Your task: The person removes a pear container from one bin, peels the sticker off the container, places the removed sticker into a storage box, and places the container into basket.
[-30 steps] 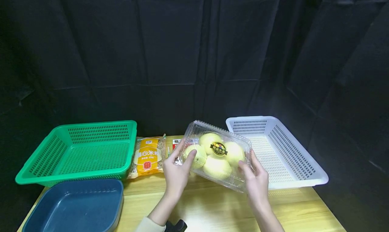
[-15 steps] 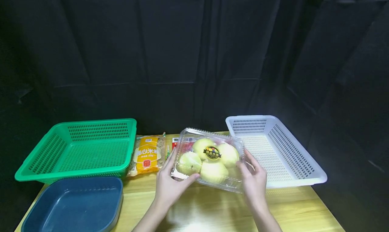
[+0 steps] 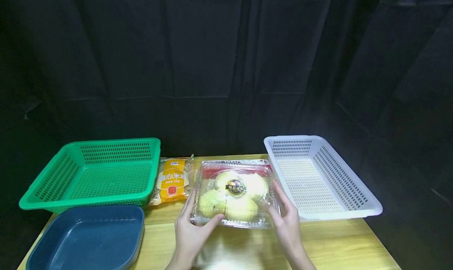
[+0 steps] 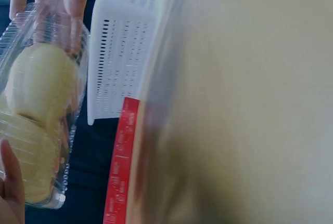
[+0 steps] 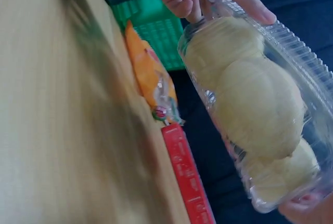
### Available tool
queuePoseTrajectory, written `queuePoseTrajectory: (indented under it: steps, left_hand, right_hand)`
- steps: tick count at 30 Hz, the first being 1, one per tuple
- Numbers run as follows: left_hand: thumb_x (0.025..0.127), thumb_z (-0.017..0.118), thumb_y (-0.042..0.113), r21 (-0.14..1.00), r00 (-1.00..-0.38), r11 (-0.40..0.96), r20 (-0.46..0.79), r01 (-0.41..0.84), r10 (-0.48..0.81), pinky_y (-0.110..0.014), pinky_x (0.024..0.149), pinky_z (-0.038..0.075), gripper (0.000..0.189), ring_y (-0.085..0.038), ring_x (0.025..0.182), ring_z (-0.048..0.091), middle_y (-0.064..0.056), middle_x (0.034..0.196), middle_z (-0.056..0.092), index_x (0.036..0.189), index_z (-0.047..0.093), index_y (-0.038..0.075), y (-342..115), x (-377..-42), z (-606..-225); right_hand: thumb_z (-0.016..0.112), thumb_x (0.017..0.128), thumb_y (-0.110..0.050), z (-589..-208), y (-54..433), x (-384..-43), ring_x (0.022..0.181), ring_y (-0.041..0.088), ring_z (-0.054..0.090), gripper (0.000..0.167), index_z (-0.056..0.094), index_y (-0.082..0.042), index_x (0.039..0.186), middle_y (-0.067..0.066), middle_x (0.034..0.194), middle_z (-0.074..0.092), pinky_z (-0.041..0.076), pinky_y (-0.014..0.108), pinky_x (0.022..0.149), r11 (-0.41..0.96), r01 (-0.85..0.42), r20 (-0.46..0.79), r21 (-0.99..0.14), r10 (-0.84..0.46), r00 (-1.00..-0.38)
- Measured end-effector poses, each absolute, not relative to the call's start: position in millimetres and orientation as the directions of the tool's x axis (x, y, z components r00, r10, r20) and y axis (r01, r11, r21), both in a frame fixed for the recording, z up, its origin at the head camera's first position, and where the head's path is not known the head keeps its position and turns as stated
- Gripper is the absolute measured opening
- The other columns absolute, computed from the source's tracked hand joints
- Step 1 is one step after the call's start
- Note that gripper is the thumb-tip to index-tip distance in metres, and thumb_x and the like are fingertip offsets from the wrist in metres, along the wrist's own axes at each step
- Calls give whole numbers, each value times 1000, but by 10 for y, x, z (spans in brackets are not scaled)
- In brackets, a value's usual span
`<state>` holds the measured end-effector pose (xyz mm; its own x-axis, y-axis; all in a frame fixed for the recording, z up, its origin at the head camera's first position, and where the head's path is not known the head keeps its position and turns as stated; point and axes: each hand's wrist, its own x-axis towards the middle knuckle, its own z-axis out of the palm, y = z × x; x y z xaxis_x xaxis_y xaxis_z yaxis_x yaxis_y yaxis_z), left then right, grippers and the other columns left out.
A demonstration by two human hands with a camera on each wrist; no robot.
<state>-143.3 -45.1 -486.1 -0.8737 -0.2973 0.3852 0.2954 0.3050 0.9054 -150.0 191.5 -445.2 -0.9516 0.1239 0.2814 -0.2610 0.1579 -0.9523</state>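
A clear plastic clamshell box (image 3: 240, 223) of pale yellow-green round fruit (image 3: 214, 201) is held over the table, a dark label on its lid. My left hand (image 3: 191, 230) grips its left end, thumb at the near edge. At the right end my right hand (image 3: 286, 223) holds it, fingers along the side. In the left wrist view the box wall (image 4: 79, 96) stands apart from the tabletop, with the right hand (image 4: 57, 0) at its far end. Beneath and behind it lies a red box (image 5: 187, 174) marked PASTA, mostly covered in the head view.
To the left are a green basket (image 3: 106, 201), a navy basin (image 3: 136, 238) and a yellow rice-noodle bag (image 3: 172, 181). A white basket (image 3: 339, 215) stands at the right. Black cloth (image 3: 212, 65) hangs behind the wooden table (image 3: 339, 242).
Both hands have brought the fruit box down and left. It has turned from tilted to nearly straight and now overlaps the red pasta box in the head view.
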Motion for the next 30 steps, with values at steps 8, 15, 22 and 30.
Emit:
queuePoseTrajectory:
  steps: [8,15,22,30]
  left_hand:
    - [71,101,29,936,-889,211,336,281,-311,-20,38,42,105,2,41,38,-18,163,47,161,48,16,-499,-1326,-4960]
    - [70,101,40,939,-908,296,272,178,-318,-25,91,58,104,-29,118,72,-11,162,51,158,51,14,-519,-1240,-4977]
    - [67,102,37,943,-900,298,255,150,-353,-34,75,63,107,-29,118,69,-13,160,52,158,51,10,-497,-1153,-5055]
    - [69,101,35,958,-918,265,199,108,-344,-17,45,48,108,-17,79,73,-19,162,48,158,48,6,-461,-1067,-5124]
  right_hand:
    - [63,100,8,-4699,1813,-1460,148,8,44,54,46,13,151,29,158,45,33,17,118,251,-492,537,-833,159,-828]
    - [62,93,16,-4803,1783,-1421,135,-8,50,52,52,16,144,30,149,54,39,16,112,288,-494,556,-820,197,-807]
    - [61,92,18,-4888,1793,-1416,135,-7,50,52,51,18,143,31,151,52,39,17,112,261,-497,546,-828,172,-820]
    - [57,88,25,-5031,1875,-1487,135,-5,54,52,52,22,139,37,146,51,41,19,111,219,-550,583,-806,136,-801]
